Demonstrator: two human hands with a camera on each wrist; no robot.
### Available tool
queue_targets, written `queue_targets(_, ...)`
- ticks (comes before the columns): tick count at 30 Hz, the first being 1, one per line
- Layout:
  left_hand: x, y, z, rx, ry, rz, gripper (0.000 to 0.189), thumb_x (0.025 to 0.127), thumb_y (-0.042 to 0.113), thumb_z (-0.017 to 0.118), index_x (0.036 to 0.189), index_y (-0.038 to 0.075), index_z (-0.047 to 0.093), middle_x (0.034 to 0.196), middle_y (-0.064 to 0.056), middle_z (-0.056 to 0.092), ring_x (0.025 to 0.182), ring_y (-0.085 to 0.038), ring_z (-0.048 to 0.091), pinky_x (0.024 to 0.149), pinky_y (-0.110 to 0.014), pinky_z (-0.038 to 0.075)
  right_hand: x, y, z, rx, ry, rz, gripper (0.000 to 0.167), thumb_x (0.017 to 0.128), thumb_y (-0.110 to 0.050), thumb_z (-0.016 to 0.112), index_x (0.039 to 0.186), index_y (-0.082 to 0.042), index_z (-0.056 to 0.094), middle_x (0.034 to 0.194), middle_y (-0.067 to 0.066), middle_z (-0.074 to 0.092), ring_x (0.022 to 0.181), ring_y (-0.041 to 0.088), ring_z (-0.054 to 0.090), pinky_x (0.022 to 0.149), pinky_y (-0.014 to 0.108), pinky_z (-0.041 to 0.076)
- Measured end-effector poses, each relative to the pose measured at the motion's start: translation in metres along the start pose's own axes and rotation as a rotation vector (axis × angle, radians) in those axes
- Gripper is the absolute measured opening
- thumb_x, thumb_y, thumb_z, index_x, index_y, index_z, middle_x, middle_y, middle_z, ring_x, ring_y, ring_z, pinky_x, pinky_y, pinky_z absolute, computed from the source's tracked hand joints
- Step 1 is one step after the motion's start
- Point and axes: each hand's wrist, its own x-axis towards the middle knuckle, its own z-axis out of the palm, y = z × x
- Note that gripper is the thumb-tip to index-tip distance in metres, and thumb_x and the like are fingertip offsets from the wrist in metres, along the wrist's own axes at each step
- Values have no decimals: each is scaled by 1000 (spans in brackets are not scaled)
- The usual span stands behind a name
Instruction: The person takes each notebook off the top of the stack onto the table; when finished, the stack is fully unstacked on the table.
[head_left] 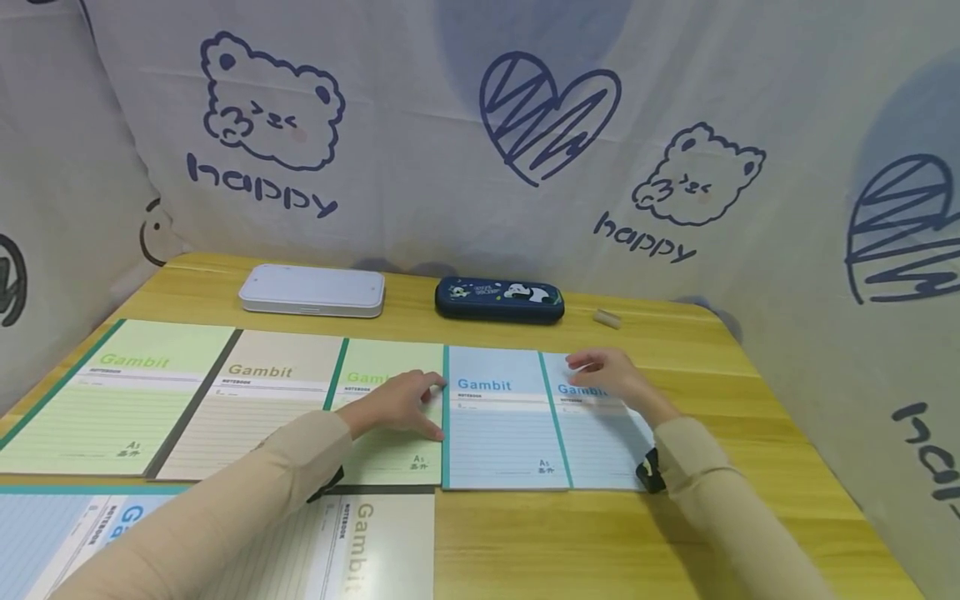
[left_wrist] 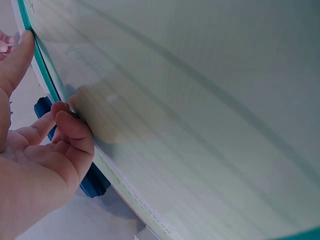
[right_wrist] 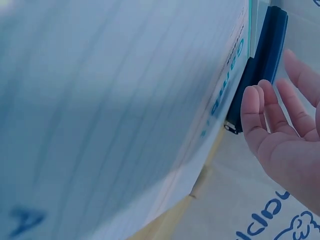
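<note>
My left hand rests on a green Gambit notebook, its thumb and fingertips at the seam with the blue notebook to the right. The left wrist view shows the thumb touching a teal spine, with the other fingers bent loosely at the notebook's surface. My right hand is over the upper part of the rightmost blue notebook. In the right wrist view its fingers curve loosely, apart from the cover, and hold nothing.
A beige notebook and another green one continue the row leftward. Sideways notebooks, blue and beige, lie in front. Behind stand a white case, a dark blue panda case and a small beige piece.
</note>
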Motion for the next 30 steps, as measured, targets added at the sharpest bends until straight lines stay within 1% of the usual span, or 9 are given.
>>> queue_targets(2,0,0,0,2,0,0,78,63,31,80,128,5,45,97,-7,52,85,-18,48,79,-33,41,4,-3,3,-8,4,0,37,81,-11,66,116,-3,57,113,14,56,99,27,51,87,40,40)
queue_targets(4,-1,1,-1,3,1,-2,78,64,31,80,128,4,45,98,-7,53,85,-19,48,80,-33,41,8,-5,5,-26,7,-29,39,80,-10,67,117,-2,56,113,14,56,98,27,52,87,40,40)
queue_targets(8,-3,1,-2,5,3,4,78,64,30,80,128,3,45,98,-8,53,86,-19,49,79,-33,41,16,-9,8,-77,-4,-128,43,77,-9,69,117,1,55,114,17,55,100,29,52,88,41,39)
queue_targets(11,-3,1,-2,2,1,6,78,64,30,80,128,3,45,98,-8,53,87,-19,49,80,-33,41,20,-12,11,-125,-34,-213,48,76,-8,71,118,4,53,116,19,54,103,31,50,90,42,38)
queue_targets(13,-2,1,-1,1,2,5,78,64,30,80,128,4,45,99,-8,53,87,-19,49,80,-33,41,23,-15,13,-151,-58,-233,51,75,-10,72,120,3,52,118,18,53,106,31,49,91,43,37)
queue_targets(15,-2,1,-1,1,1,3,78,64,31,80,128,4,45,99,-8,53,87,-19,49,80,-33,41,26,-18,14,-177,-85,-244,54,74,-12,73,121,2,51,120,17,52,108,31,48,93,43,35)
queue_targets(20,-1,0,-1,0,0,-7,79,63,31,80,129,5,45,99,-7,53,88,-19,49,80,-33,41,35,-25,18,-224,-147,-223,59,72,-16,75,124,-2,50,122,13,51,110,29,45,95,43,33)
queue_targets(26,0,-1,0,2,0,-5,79,64,31,80,129,5,44,100,-7,53,90,-19,50,81,-33,41,42,-26,21,-250,-201,-206,64,70,-16,76,126,-5,48,125,11,49,112,27,43,97,43,29)
queue_targets(30,-1,-1,0,-1,1,-8,79,64,31,80,129,5,44,101,-7,53,90,-19,50,82,-33,41,46,-28,21,-273,-237,-216,68,69,-17,77,128,-4,46,128,12,47,113,29,42,98,44,28)
